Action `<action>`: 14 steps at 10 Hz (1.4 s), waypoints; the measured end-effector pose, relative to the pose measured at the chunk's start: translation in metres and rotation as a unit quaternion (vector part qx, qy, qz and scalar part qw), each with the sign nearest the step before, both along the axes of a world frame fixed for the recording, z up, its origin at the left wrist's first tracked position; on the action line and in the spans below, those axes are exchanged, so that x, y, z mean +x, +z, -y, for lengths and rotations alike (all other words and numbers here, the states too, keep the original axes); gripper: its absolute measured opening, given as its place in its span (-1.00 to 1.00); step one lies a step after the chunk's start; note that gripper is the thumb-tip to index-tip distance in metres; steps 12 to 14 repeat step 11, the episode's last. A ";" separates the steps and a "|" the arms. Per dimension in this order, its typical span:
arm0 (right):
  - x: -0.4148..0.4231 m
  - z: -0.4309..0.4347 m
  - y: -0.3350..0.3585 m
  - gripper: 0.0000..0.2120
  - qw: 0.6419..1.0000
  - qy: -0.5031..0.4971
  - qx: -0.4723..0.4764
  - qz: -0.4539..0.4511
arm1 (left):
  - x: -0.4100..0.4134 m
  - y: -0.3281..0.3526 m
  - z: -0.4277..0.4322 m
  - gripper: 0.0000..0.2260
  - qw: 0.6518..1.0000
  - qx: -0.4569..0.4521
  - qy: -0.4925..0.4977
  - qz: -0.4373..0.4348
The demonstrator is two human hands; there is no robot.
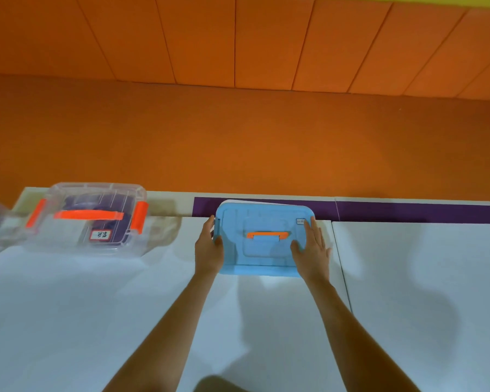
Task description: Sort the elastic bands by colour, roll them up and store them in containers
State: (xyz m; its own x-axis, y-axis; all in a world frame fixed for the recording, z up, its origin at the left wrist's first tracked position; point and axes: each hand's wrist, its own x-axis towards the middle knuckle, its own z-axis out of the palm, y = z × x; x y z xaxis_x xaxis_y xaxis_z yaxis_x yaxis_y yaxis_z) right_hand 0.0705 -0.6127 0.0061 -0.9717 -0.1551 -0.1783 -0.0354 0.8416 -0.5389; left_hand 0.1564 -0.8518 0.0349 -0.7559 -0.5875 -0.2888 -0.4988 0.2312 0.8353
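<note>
- The blue box point(263, 258) sits straight ahead of the person, at the far edge of the table point(408, 278), touching the purple strip point(408, 210) along the back.
- Its long axis runs left to right across the body, with the right end turned slightly away. The orange handle point(267, 235) lies along that same axis in the middle of the lid.
- The left hand point(210, 244) holds the box's left short end, thumb on top of the lid and fingers down the side.
- The right hand point(313, 244) lies flat on the right end, fingers straight and pointing away, thumb resting on the lid. It presses rather than clasps.
- The hands bracket the box from opposite ends, level with each other, so neither is nearer. Both arms are stretched well forward.
- The clear box point(94, 219), closed with orange latches and carrying a label point(100, 234), stands well to the left along the same far edge, on the left hand's side. Something purple shows inside, too blurred to tell whether it is rolled bands.
- No loose bands are in view.
- My judgement: the box is being seated or about to be drawn back. Any pull should run straight toward the body, square to the long axis, and the flat right hand would first need a firmer hold.
</note>
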 end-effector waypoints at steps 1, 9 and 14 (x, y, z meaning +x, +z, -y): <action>0.003 -0.009 -0.007 -0.37 0.997 -0.001 -0.074 0.001 | -0.009 -0.002 0.004 -0.57 1.000 0.005 0.015 -0.005; -0.027 -0.008 0.001 -0.44 0.992 -0.018 -0.072 0.106 | -0.032 -0.013 0.017 -0.60 0.999 -0.020 0.010 0.047; -0.014 -0.004 0.016 -0.40 0.999 0.004 0.050 0.002 | -0.013 -0.002 0.031 -0.61 0.988 -0.109 -0.087 0.069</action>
